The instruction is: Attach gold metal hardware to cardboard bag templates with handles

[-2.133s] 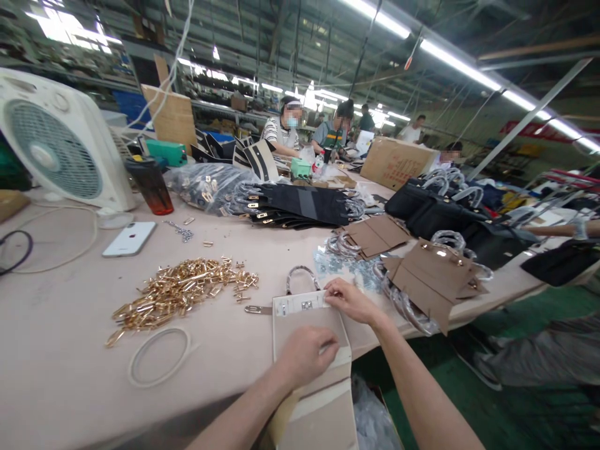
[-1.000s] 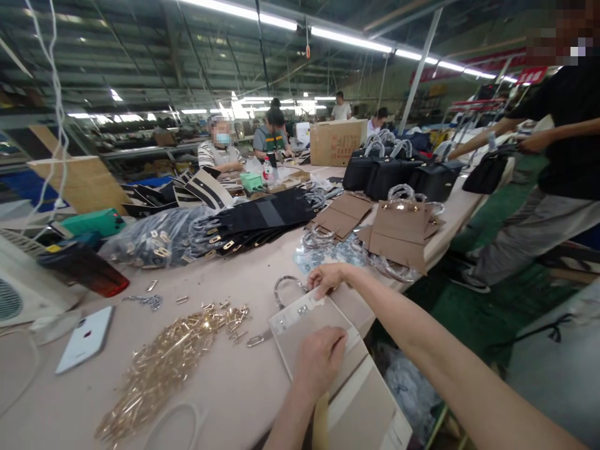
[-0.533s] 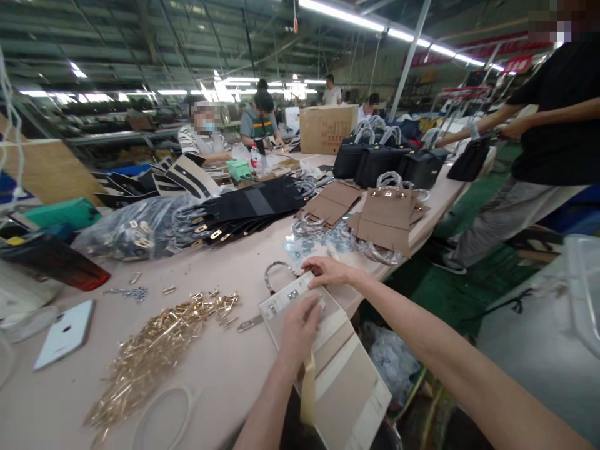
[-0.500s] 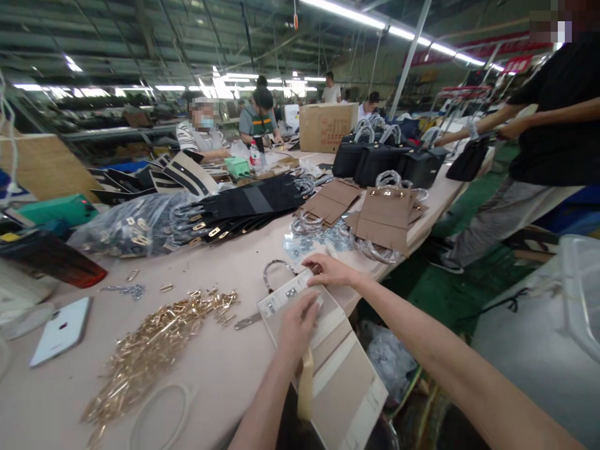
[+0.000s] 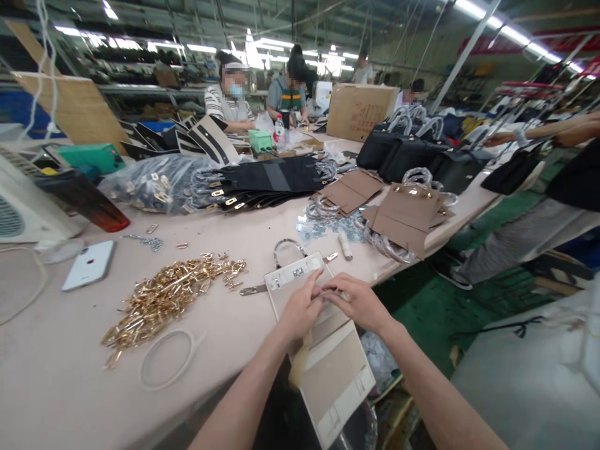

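While a flat, rectangular beige bag panel lies across the near edge of the pale pink worktop, lower half overhanging, the left hand and right hand meet above it — fingers bent, tips close together, though whether they grasp anything I cannot tell.

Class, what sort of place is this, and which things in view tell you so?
Probably a bag-making workshop: gold-coloured metal fittings lie heaped on the table, several black handbags stand together, and flat brown bag pieces with wrapped handles lie nearby.
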`<state>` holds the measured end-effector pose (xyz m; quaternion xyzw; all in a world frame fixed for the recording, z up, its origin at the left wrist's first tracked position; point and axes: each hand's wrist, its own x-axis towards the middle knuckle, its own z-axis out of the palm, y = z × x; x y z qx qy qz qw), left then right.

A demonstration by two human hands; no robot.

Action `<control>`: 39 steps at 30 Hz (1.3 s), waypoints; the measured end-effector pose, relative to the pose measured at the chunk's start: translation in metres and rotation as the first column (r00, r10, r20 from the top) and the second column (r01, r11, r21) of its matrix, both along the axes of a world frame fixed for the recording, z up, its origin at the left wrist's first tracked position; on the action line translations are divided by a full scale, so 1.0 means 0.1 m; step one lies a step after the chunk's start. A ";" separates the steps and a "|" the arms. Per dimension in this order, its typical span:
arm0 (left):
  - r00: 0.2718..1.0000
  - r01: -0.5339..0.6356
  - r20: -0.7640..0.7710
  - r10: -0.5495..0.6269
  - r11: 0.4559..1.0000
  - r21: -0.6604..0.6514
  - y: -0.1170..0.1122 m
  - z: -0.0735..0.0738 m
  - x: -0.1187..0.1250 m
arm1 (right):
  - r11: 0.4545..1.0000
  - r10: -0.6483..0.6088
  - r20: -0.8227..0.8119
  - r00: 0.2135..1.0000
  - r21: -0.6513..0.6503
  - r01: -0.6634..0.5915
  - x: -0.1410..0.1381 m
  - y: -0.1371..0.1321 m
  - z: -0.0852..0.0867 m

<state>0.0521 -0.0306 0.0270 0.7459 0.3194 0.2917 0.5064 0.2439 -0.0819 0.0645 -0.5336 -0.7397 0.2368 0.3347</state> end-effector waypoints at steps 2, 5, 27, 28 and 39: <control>1.000 -0.001 0.002 0.001 1.000 0.006 0.00 0.01 0.00 | 1.000 -0.006 0.057 0.998 0.009 0.005 -0.04 0.00 0.02; 1.000 -0.004 0.016 0.004 1.000 -0.014 -0.01 0.06 0.00 | 0.996 -0.075 0.093 0.993 0.050 0.070 -0.08 -0.02 0.02; 0.977 -0.018 -0.211 0.028 0.999 0.048 -0.24 0.51 -0.23 | 0.998 -0.067 -0.060 0.996 -0.026 0.066 -0.04 -0.30 0.19; 0.975 -0.011 -0.219 0.027 0.997 0.075 -0.25 0.52 -0.24 | 0.999 -0.032 -0.038 0.999 -0.035 0.031 -0.06 -0.29 0.23; 0.964 -0.077 -0.252 0.086 0.996 0.046 -0.32 0.45 -0.34 | 0.998 0.008 0.043 0.999 -0.067 -0.005 -0.17 -0.26 0.17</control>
